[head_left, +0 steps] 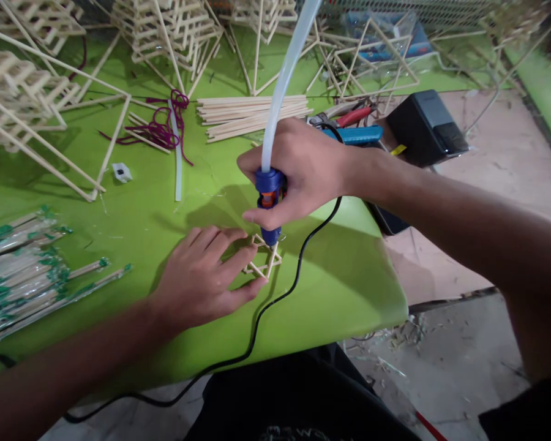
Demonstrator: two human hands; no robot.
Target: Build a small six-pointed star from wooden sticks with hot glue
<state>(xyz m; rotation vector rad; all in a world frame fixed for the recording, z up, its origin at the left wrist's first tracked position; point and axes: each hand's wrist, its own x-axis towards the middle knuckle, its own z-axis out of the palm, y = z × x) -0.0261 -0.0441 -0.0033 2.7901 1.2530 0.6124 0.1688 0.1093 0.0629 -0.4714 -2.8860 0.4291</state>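
A blue glue gun is wrapped by the fingers of my right hand, its nozzle pointing down. A long translucent glue stick rises from its back end. The nozzle meets the upper side of a small frame of short wooden sticks lying on the green surface. From the left, my left hand grips this frame between thumb and fingers, palm down. A black cord runs from the glue gun past the frame toward the lower left.
Loose wooden sticks, purple string and a spare glue stick lie behind my hands. Pliers and a black box are at right. Wrapped chopsticks lie left; larger stick structures stand at the back.
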